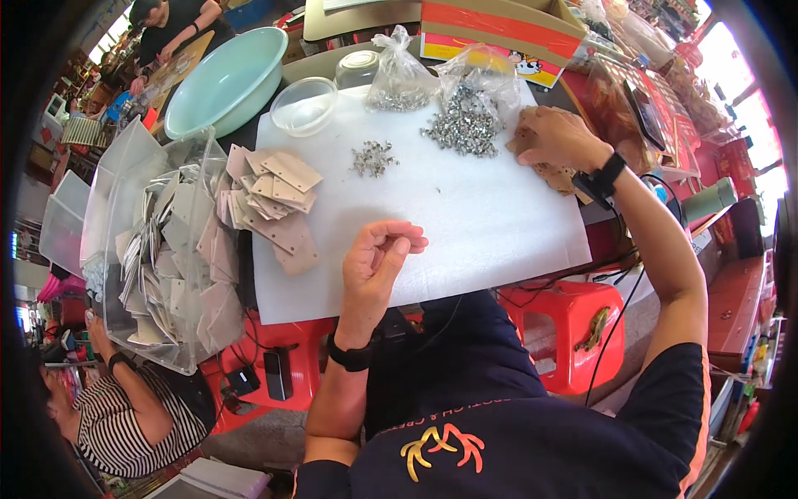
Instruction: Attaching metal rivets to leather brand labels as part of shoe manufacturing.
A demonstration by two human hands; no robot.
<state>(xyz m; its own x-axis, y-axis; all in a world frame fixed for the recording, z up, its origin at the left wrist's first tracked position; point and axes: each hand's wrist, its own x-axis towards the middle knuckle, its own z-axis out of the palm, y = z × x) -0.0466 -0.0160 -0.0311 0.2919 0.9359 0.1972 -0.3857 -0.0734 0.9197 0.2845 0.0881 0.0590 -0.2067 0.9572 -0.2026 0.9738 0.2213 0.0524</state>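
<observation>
Windows (723, 60) glare at right; outer edges bend.

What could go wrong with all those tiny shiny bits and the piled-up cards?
The right hand is close to the big heap of shiny bits, so a bump might scatter them over the white sheet.

The brown pieces by that hand lie at the sheet's right edge, so some could get knocked off.

The beige cards are piled loosely and unevenly, so they might slide.
</observation>
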